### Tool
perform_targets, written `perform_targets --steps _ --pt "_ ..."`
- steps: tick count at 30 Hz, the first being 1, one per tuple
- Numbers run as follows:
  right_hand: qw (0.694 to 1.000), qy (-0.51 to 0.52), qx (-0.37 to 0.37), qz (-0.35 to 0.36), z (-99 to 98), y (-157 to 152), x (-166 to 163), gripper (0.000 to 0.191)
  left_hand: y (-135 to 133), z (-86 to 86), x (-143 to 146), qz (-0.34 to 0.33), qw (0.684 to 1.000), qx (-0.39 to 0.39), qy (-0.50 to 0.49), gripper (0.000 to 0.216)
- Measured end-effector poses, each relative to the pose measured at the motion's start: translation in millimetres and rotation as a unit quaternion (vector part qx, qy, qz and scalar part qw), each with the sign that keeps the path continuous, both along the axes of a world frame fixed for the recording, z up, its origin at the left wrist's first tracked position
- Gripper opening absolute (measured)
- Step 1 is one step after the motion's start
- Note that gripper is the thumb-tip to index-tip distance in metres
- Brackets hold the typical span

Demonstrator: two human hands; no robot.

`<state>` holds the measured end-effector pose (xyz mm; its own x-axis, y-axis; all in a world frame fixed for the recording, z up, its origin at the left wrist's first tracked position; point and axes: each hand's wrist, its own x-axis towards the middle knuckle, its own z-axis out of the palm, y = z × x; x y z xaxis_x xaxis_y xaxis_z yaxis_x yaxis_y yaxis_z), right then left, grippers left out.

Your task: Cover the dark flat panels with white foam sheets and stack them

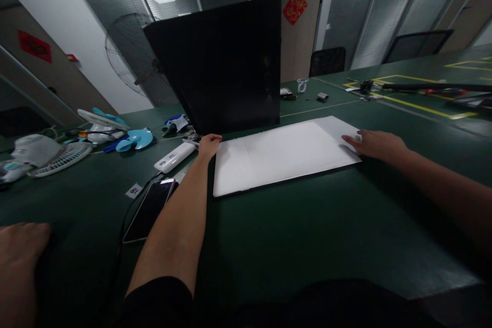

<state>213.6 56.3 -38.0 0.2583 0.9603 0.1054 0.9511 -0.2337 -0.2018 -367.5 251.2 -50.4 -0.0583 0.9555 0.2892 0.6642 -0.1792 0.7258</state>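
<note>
Bare forearms emerge from a black short sleeve (159, 297), ending in an ungloved left hand (209, 144) and a right hand (374, 144) with something small and white on one finger.

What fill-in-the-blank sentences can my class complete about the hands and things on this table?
1. The right hand rests on the far right corner of the ___ sheet.
2. Behind that sheet a ___ panel stands upright.
3. The phone lies to the ___ of the forearm of the left hand.
Missing words: white; black; left.
</note>
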Motion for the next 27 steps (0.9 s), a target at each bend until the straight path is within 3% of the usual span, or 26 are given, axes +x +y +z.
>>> perform_targets --steps 3,7,19,27 --pt "0.999 -0.015 -0.036 -0.037 3.4 -3 -11 0.094 3 -2.8 -1 0.002 1.000 0.001 0.001 0.029" --pt "0.998 -0.025 -0.052 -0.020 7.4 -8 -27 0.093 5 -5.3 -2 0.001 1.000 0.003 0.001 0.029" --pt "0.999 -0.002 -0.032 -0.011 10.5 -17 -57 0.084 4 -4.7 -2 0.001 1.000 0.006 0.007 0.030" --pt "0.999 -0.037 -0.033 -0.005 22.5 -27 -82 0.106 7 -6.0 -3 -0.006 1.000 0.002 0.031 0.028"
